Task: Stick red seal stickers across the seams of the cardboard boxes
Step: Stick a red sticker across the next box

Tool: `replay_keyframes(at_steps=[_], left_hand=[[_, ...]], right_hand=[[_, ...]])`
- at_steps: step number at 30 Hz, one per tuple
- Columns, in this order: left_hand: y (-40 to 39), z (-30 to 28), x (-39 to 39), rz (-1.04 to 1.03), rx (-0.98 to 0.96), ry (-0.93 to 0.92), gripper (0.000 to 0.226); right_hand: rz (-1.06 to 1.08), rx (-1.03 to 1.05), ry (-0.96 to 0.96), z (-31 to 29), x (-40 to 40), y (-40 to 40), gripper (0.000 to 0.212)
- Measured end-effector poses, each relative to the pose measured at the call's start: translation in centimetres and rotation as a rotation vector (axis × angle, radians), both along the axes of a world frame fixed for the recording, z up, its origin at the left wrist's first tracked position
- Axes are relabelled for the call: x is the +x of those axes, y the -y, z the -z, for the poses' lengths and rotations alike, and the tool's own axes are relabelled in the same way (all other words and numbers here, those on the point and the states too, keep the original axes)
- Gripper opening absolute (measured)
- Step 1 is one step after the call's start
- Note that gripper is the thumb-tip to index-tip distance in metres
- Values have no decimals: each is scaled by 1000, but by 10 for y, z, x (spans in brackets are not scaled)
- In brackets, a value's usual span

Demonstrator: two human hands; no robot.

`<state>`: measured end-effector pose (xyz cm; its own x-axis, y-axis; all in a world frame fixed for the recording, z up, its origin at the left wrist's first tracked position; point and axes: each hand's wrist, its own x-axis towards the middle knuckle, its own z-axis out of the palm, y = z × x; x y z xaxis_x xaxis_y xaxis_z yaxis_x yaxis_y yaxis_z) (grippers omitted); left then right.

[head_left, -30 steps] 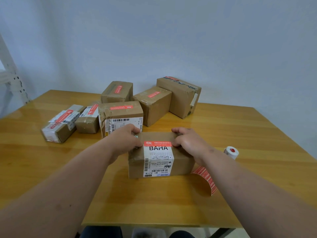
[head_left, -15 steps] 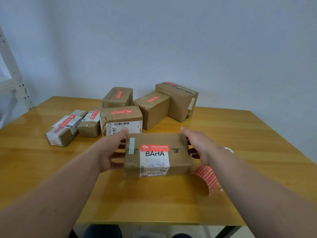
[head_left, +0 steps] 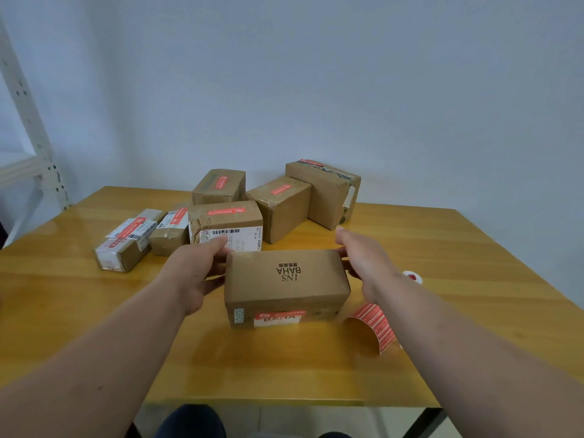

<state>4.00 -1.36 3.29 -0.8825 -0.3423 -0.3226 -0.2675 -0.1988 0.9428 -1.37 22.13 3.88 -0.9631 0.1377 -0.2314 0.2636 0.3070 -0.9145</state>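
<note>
The right forearm hides most of the sticker roll (head_left: 412, 276) at three o'clock and the tail of the red sticker strip (head_left: 377, 330). The box (head_left: 284, 279) hides the fingertips of both hands. Small label print is unreadable.

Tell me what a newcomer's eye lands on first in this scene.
First, the cardboard box printed INS BAHA at the middle of the wooden table, held at its ends between the left hand and right hand, a red seal sticker on its near side. Behind it, a cluster of sealed boxes. Right of it, a curling strip of red stickers.
</note>
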Motion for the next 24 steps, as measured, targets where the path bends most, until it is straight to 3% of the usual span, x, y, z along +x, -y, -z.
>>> replay_keyframes(at_steps=[4,8,11,15,24], left_hand=[[2,-9,1,-11,-127,-82,27],[0,5,5,177,-419,-33,7],[-5,13,8,233,-508,-42,30],[-3,15,6,262,-495,-47,43],[3,14,-2,274,-438,-25,40]], right_hand=[[-9,-29,-84,-8,5,-2,34],[-193,282,-150,1,16,0,20],[-270,398,-163,8,17,3,24],[-327,536,-149,10,13,5,40],[-374,792,-299,12,3,22,40]])
